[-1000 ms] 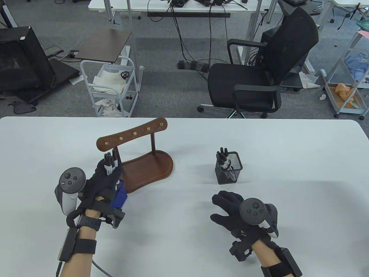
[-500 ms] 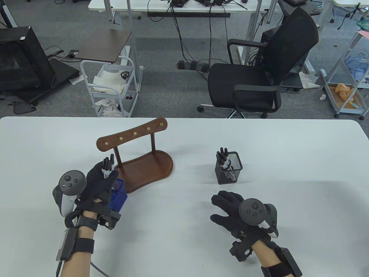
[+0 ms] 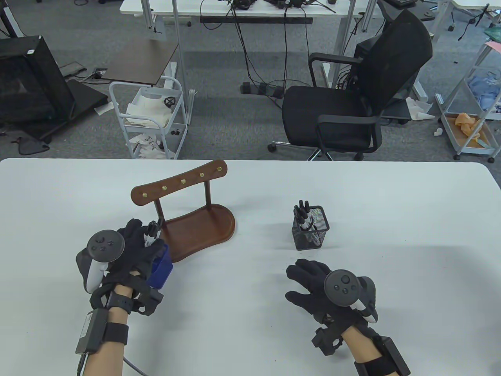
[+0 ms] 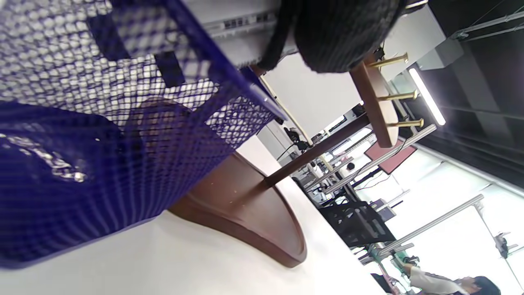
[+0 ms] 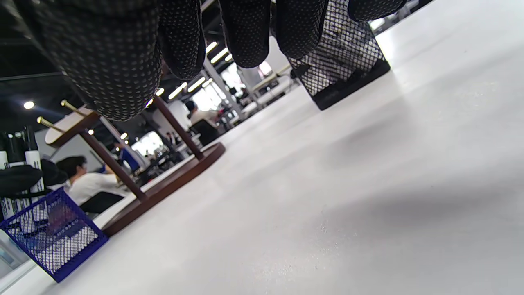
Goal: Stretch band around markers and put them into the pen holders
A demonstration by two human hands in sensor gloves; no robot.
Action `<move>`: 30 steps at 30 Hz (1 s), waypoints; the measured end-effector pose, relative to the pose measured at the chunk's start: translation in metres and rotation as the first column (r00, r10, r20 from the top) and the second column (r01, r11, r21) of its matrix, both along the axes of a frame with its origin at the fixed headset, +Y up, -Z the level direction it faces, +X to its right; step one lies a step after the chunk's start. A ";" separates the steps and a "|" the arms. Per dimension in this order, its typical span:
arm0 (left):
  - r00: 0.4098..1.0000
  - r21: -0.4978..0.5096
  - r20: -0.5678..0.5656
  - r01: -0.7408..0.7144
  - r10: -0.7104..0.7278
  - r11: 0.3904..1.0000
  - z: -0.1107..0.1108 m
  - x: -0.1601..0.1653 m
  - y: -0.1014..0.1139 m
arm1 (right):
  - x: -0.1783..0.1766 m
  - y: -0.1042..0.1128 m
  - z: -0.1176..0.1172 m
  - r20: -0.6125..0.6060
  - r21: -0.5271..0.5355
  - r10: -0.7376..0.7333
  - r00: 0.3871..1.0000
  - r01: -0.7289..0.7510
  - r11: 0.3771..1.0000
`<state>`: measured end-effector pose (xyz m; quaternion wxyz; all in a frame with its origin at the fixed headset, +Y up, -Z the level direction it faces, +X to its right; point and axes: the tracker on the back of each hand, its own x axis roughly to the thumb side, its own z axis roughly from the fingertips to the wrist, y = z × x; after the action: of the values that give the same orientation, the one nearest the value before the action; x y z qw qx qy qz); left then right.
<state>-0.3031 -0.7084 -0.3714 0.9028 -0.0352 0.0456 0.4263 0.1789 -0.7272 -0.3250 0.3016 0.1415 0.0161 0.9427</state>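
My left hand (image 3: 141, 243) holds a bundle of black-capped markers (image 3: 151, 234) between thumb and fingers, sunk into the blue mesh pen holder (image 3: 163, 267). Its fingers look looser and more spread than a closed fist. In the left wrist view the blue holder (image 4: 102, 164) fills the frame with the glove above it. The right wrist view shows the markers (image 5: 30, 164) standing in the blue holder (image 5: 53, 237) with a gloved finger across them. The black mesh holder (image 3: 312, 232) has another marker bundle (image 3: 303, 214) inside. My right hand (image 3: 304, 280) rests flat on the table, fingers spread, holding nothing.
A brown wooden stand (image 3: 195, 231) with brass pegs sits right behind the blue holder, touching or nearly so. The white table (image 3: 250, 321) runs wide between the hands. An office chair (image 3: 352, 98) and a wire cart (image 3: 150, 117) stand beyond the far edge.
The left hand has lowered the marker bundle into the blue holder, tilted over it and spread its fingers somewhat. The right hand has stayed still.
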 end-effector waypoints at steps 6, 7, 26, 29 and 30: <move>0.998 -0.014 0.048 0.044 -0.043 0.999 0.001 0.004 0.007 | -0.001 0.000 0.000 -0.006 0.000 0.000 1.000 0.000 1.000; 0.997 -0.001 0.057 0.057 -0.057 0.998 0.002 0.006 0.010 | -0.001 0.000 0.000 -0.007 0.000 0.001 1.000 -0.001 1.000; 0.851 0.234 0.414 0.243 -0.322 0.941 0.065 0.124 0.014 | -0.023 -0.010 0.000 -0.027 -0.035 0.063 0.998 -0.064 0.997; 0.830 0.227 0.426 0.287 -0.360 0.931 0.066 0.135 -0.001 | -0.028 -0.012 0.000 -0.030 -0.035 0.094 0.995 -0.095 0.995; 0.821 0.225 0.427 0.308 -0.378 0.924 0.066 0.138 -0.006 | -0.030 -0.014 0.001 -0.030 -0.034 0.109 0.994 -0.110 0.993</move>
<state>-0.1647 -0.7142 -0.3057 0.9492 -0.0607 -0.1967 0.2379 0.1488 -0.7408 -0.3245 0.2518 0.1484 0.0448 0.9553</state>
